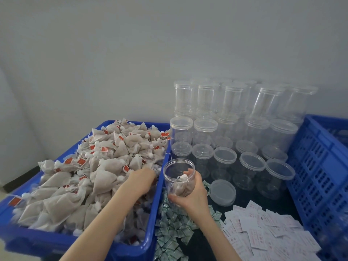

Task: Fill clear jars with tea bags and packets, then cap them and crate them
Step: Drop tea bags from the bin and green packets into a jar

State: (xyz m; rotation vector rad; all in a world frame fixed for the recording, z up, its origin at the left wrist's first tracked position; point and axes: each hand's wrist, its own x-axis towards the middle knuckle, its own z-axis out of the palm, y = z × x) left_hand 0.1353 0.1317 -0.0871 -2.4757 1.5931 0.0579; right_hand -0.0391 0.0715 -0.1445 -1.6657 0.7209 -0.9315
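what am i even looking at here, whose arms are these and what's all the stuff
One picture, taken by a camera on a person's head, looking down at their own two bare hands; there is no machine. The right hand grips an open jar with a few tea bags inside. The left hand reaches into a blue bin heaped with tea bags. On the dark table: capped empty jars stacked in rows, a loose lid, small green packets and white slips. A blue crate stands at the right.
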